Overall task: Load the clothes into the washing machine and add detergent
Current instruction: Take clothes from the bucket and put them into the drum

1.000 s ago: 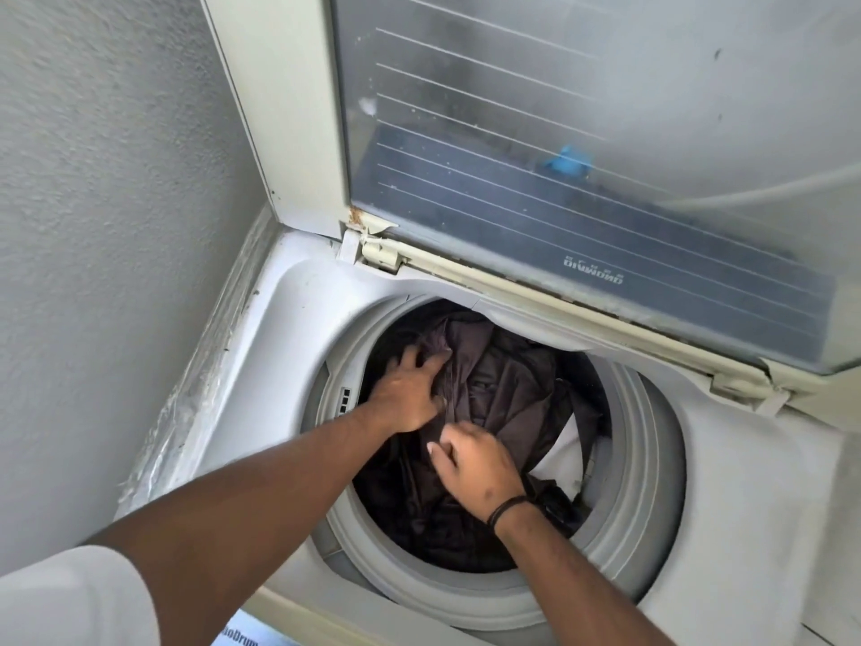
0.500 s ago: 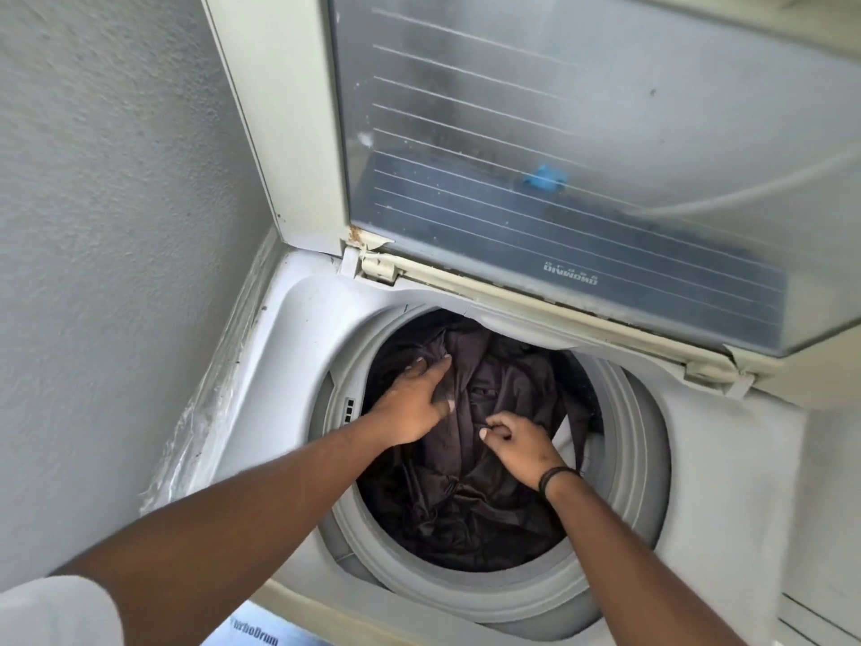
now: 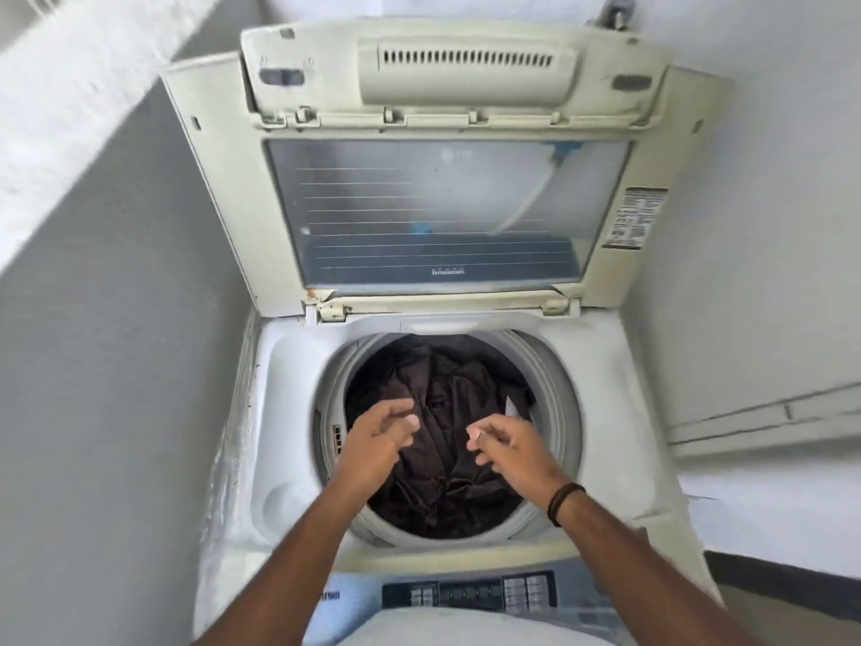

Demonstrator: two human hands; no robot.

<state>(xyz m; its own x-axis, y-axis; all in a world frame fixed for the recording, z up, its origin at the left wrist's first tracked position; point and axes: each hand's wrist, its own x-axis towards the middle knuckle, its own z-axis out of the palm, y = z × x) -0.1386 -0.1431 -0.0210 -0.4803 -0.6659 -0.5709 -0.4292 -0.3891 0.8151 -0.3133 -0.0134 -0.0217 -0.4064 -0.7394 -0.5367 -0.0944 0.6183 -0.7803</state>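
Dark brown clothes lie crumpled in the drum of a top-loading washing machine, filling the round opening from the far side to the near rim. A pale scrap of fabric shows at the right edge of the pile, against the drum's grey ring.

Both hands hang over the near half of the opening, above the clothes. The left hand has its fingers loosely spread and pointing toward the middle, gripping nothing. The right hand is likewise slack, fingers half curled and empty; whether either fingertip brushes the fabric cannot be told, as the hands are blurred. A dark band circles the right wrist.

The lid stands raised behind the drum, its striped clear window facing the camera and a label on its right frame. Nearest the camera, below the arms, the control panel shows rows of small buttons. The machine sits in a corner, with a grey wall close on the left and a white wall on the right.
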